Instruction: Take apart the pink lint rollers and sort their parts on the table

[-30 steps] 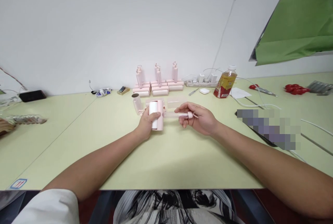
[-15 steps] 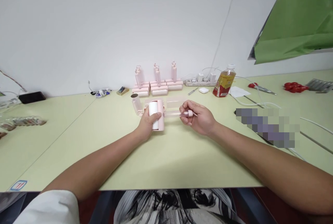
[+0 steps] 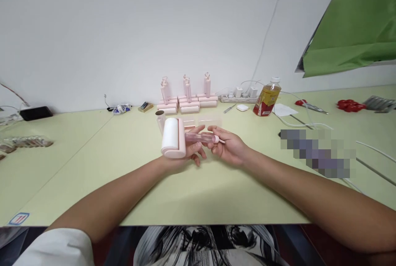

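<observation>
White sleeve: lower left corner of my feed, nearest the camera.
Left forearm: bare, slanting up from lower left toward frame centre, over the pale green table.
Right forearm: bare, entering at lower right, slanting up and leftward.
Left hand: at centre; I read the digits as spread apart, lying to both sides of the pink roller's handle. Palm mostly hidden by the roller head; I cannot tell how much it supports.
Right hand: just right of centre, palm turned inward, fingers part-curled with their tips holding the handle's end; firmness not readable.
Pink roller: centre of frame, white roll at left, translucent handle pointing right, thin strap running into the right palm.
Tube: just behind the roller head, partly hidden.
Clear packaging: on the table beyond the hands.
Standing rollers: a group, upper centre, handles upright, near the wall.
Bottle: right of that group.
</observation>
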`<state>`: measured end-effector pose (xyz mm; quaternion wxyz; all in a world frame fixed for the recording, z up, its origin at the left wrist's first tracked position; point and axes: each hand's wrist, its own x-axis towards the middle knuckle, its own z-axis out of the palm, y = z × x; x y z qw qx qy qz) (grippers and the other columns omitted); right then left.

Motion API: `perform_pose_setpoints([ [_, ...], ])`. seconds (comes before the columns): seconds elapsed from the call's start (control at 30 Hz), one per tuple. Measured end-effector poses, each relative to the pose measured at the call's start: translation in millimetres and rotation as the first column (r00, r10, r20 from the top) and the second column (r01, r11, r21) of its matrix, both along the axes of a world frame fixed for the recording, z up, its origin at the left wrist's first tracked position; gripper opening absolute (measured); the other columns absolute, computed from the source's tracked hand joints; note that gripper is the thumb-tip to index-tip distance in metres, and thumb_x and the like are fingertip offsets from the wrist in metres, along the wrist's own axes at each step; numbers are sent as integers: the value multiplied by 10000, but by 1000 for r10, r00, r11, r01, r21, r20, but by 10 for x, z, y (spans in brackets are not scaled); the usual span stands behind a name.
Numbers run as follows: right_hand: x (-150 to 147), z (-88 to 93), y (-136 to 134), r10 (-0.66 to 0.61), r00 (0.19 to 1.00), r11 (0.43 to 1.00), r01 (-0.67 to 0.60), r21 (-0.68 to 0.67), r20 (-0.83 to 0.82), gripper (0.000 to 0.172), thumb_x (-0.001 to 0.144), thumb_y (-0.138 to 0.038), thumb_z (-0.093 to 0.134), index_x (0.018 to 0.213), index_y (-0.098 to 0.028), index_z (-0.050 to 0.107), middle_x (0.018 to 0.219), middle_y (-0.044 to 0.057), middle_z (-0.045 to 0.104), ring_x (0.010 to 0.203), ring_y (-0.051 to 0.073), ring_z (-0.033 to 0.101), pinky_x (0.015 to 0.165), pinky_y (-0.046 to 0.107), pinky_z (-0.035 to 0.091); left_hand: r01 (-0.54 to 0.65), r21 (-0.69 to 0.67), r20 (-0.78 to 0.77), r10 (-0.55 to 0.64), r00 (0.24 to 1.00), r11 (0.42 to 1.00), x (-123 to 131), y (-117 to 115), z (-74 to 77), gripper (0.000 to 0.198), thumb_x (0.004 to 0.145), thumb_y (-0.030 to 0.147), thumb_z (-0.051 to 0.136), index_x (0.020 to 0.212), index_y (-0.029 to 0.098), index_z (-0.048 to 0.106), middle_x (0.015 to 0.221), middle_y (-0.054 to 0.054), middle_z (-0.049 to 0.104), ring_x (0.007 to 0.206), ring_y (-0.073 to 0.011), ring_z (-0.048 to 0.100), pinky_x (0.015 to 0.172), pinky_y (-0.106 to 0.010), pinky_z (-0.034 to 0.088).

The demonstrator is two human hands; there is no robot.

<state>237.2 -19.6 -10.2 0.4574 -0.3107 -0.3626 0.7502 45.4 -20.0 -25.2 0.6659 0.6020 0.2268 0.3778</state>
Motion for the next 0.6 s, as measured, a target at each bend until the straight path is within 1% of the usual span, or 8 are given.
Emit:
perform_pose_setpoints([
  [0.07,-14,-52,12,15,995,996,-24,82,102,104,940,-262,450,974,-202,528,714,16,624,573,128,620,498,231,526,-67,125,-59,75,995,990,37,-23,-52,542,857,437,635,1349,255,500,1123,-118,630,811,-168,613,544,-244,515],
  [0.13,39,-110,94,-111,951,963,31,266,290,174,933,-351,460,940,-202,550,808,41,644,663,159,631,583,300,552,-147,242,-93,174,980,959,49,-15,-94,464,842,493,630,1216,219,605,1135,-119,626,795,-160,597,549,-246,504],
  [0.2,161,-170,243,-362,792,840,50,539,491,225,916,-393,466,943,-202,581,990,79,659,846,209,640,748,391,554,-234,304,-104,276,955,924,38,12,-116,423,831,513,634,1115,200,636,1126,-110,628,798,-163,604,605,-277,519],
  [0.27,316,-228,423,-590,557,661,-82,746,585,251,884,-344,490,1067,-209,595,1202,106,622,1106,272,571,955,485,464,-273,306,-101,317,943,912,19,37,-110,396,841,519,619,1045,180,630,1052,-99,640,833,-181,619,693,-320,534],
  [0.3,390,-253,509,-647,459,607,-172,776,609,306,868,-314,493,1142,-210,581,1327,115,561,1235,295,490,1035,515,393,-265,291,-99,305,947,919,11,42,-96,388,851,521,604,1017,170,624,1015,-95,644,866,-195,626,741,-340,534],
  [0.37,507,-287,642,-679,305,596,-301,744,667,450,848,-283,498,1289,-190,516,1486,133,414,1381,320,325,1115,538,281,-231,257,-107,265,958,939,5,33,-53,382,873,527,566,963,159,617,963,-94,656,914,-217,635,813,-370,520],
  [0.43,566,-294,705,-654,212,628,-381,678,726,546,838,-278,511,1368,-156,455,1516,155,365,1401,335,280,1127,532,260,-208,242,-136,245,960,948,12,9,-8,366,890,517,537,901,158,606,901,-90,671,929,-231,645,851,-385,502],
  [0.6,554,-231,647,-736,88,610,-341,715,671,425,844,-346,532,1225,-164,579,1192,161,594,1153,353,479,973,510,404,-232,268,-166,282,945,935,30,-19,-8,311,869,490,558,819,200,456,623,31,532,595,-155,595,577,-295,486],
])
